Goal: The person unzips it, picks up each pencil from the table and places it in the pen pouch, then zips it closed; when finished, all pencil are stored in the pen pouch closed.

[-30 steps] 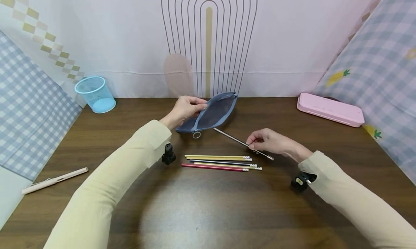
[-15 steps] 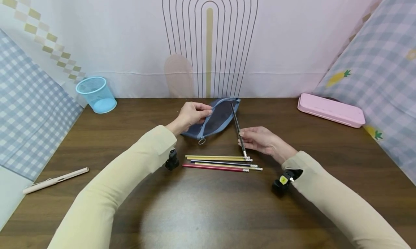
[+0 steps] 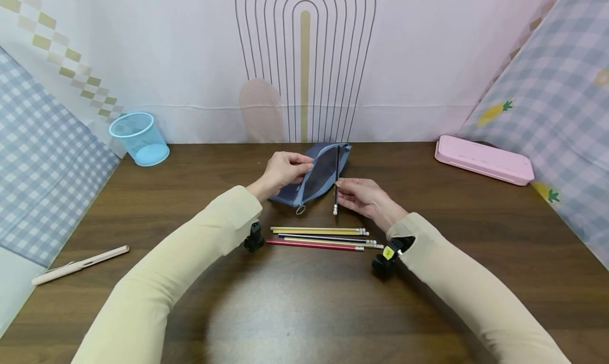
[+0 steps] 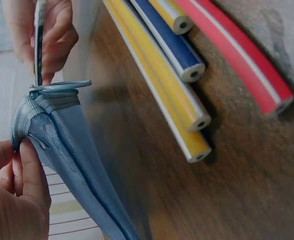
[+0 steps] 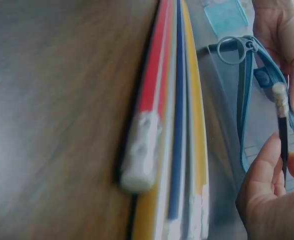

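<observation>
My left hand (image 3: 282, 173) pinches the edge of a blue zippered pencil pouch (image 3: 285, 196), whose mouth gapes toward the right. A ring pull (image 4: 61, 86) hangs at the near end of its zipper. My right hand (image 3: 365, 197) holds a black pencil (image 5: 283, 130) between thumb and fingers, with the white eraser end toward me. Its far end overlaps the pouch's opening in the head view. In front of the pouch lie several pencils side by side: yellow ones (image 3: 316, 230), a dark blue one (image 4: 169, 42) and a red one (image 4: 237, 55), erasers to the right.
A light blue mesh pencil cup (image 3: 142, 139) stands at the back left. A closed pink pencil case (image 3: 484, 160) lies at the back right. On the table's left side rests a cream-coloured pen (image 3: 81, 264). White patterned cloth (image 3: 190, 63) hangs behind the table.
My right hand has moved left with the black pencil, turning it from slanted to nearly straight away from me, at the pouch's mouth. My left hand and the pouch have shifted slightly right and nearer.
</observation>
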The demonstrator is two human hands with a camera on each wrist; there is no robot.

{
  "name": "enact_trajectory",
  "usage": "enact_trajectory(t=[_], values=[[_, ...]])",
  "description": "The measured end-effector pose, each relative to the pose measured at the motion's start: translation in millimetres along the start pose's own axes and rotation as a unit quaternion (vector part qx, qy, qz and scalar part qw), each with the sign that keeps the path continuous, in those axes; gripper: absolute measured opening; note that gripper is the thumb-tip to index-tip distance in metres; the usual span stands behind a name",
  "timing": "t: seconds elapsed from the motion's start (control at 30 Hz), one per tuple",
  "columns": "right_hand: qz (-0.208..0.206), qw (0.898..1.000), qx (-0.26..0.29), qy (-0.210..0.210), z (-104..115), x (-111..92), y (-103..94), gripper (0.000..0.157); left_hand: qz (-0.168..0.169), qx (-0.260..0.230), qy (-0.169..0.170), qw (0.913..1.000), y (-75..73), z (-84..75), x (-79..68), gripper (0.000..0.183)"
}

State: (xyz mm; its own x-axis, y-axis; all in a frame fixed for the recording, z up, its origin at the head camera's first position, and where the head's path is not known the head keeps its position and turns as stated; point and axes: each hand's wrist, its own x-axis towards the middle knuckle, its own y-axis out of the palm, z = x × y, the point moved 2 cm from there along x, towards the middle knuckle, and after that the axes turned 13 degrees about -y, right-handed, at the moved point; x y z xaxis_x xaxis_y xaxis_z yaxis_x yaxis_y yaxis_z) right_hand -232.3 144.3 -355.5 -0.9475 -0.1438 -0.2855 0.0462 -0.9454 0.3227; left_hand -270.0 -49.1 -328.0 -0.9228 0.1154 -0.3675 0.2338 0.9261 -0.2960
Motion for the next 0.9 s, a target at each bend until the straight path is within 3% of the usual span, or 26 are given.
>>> enact_trajectory(t=[0.2, 0.43, 0.9], values=[[-0.028, 1.0, 0.011, 0.005, -1.8, 7.8, 12.9, 0.006, 0.008, -0.001, -0.004, 1.0, 2.3, 0.0, -0.5, 0.024], [-0.056, 0.998, 0.02, 0.009, -4.0, 15.1, 25.1, 0.019, 0.011, 0.0, 0.001, 0.9999, 3.5, 1.4, 0.9, 0.024], [-0.074, 0.997, 0.031, 0.008, -3.0, 23.9, 41.0, 0.005, 0.022, 0.009, -0.001, 0.9997, 3.1, -0.7, 0.2, 0.025]])
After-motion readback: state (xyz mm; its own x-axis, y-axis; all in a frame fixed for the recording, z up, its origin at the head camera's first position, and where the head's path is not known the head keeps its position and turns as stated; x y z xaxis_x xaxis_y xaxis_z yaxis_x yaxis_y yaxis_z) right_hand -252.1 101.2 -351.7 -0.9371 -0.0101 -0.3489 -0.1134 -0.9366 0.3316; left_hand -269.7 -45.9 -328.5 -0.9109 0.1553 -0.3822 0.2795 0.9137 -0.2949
